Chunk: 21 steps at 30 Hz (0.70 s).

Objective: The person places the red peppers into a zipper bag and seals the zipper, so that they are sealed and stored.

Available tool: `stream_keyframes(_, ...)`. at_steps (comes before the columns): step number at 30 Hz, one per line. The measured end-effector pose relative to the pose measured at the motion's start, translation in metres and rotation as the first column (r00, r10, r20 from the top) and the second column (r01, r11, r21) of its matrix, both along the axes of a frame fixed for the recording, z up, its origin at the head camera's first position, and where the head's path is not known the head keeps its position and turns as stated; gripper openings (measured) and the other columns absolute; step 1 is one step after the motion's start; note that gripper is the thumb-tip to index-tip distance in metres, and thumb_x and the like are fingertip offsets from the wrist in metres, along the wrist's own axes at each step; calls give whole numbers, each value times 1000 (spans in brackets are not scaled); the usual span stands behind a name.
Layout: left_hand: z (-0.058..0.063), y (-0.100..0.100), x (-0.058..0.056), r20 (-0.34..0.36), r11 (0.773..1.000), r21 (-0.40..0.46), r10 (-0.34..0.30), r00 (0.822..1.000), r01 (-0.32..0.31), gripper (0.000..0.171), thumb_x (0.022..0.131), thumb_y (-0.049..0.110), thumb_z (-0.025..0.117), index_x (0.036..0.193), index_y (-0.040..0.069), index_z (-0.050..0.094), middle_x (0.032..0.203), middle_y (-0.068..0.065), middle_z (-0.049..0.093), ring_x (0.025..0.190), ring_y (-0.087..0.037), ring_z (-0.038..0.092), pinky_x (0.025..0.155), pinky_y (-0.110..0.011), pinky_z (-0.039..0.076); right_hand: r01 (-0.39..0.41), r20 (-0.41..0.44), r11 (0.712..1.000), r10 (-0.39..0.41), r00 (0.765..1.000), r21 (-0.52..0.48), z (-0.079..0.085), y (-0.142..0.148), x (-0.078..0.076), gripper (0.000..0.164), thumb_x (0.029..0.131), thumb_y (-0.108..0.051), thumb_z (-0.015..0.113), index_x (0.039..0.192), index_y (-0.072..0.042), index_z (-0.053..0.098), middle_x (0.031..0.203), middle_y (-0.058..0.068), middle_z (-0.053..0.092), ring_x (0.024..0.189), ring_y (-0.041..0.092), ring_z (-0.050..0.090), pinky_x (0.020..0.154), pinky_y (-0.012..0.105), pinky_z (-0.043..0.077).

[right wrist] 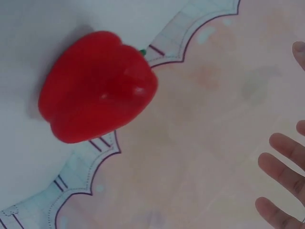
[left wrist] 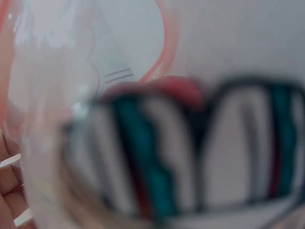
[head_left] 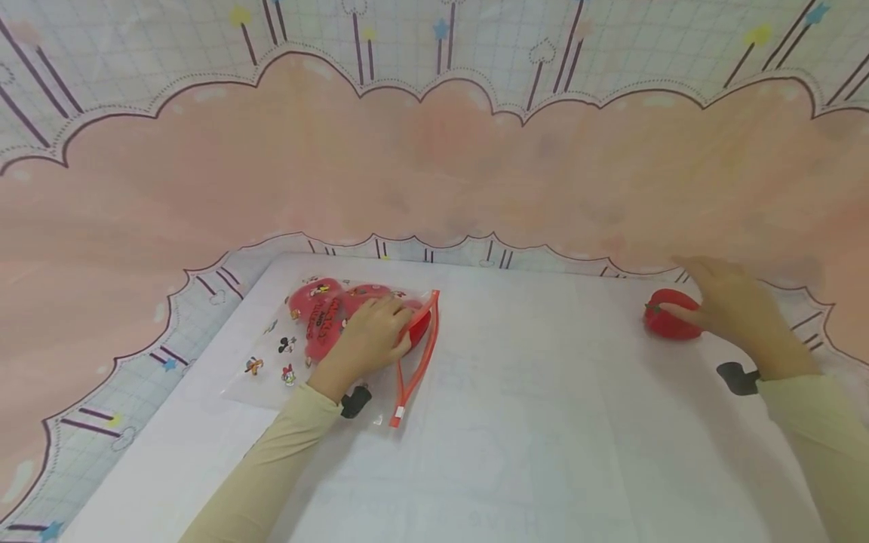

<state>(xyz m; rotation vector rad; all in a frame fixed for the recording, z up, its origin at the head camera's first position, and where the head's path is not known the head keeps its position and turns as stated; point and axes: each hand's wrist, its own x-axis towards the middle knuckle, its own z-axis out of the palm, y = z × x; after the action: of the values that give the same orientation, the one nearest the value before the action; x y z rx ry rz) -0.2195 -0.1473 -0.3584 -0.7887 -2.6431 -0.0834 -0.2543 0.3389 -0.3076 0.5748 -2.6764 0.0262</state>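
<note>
A clear zip bag (head_left: 265,377) with cartoon prints and a red zip edge lies on the left of the white table. Several red objects (head_left: 319,302) show inside it; their kind is hard to tell through the plastic. My left hand (head_left: 363,343) grips the bag near its parted zip edge, fingers curled at the plastic. In the left wrist view the bag's print is close and blurred, and only a few fingers (left wrist: 12,191) show. A red bell pepper (right wrist: 97,88) with a green stem lies at the table's far right. My right hand (head_left: 733,313) is spread just beside it, fingers apart.
White paper or cloth covers the table (head_left: 529,407). Behind it hangs a peach curtain (head_left: 434,166) with a scalloped, star-and-line pattern, which also shows along the table's left and right sides. Dark camera parts (head_left: 738,378) sit at both wrists.
</note>
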Motion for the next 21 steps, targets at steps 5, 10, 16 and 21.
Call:
stream_keyframes(5,1,0,1,1,1000,5,0,1000,0,24,79,19,67,100,6,67,102,-9,67,99,-23,59,96,-40,49,1,23,1000,-1,1000,-1,-3,13,-6,81,64,-25,83,131,2,46,121,29,53,109,47,49,97,62,35)
stream_keyframes(10,2,0,2,16,1000,8,6,1000,-6,27,79,20,68,102,6,66,105,-9,66,101,-23,59,96,-41,48,43,85,999,-43,995,6,-8,24,-12,82,65,-28,82,131,3,44,123,30,51,111,48,47,98,63,33)
stream_keyframes(16,2,0,2,37,1000,6,20,999,-20,29,79,21,68,104,6,66,106,-10,65,101,-23,58,96,-41,48,90,159,995,-94,983,33,-13,33,-18,85,68,-31,80,133,7,41,125,33,48,114,51,43,99,66,30)
stream_keyframes(21,2,0,3,30,1000,5,19,999,-19,27,79,20,68,102,6,66,105,-9,66,101,-23,58,96,-41,48,132,249,990,-142,958,58,-15,37,-20,89,70,-36,78,135,10,37,128,36,45,116,53,40,96,67,31)
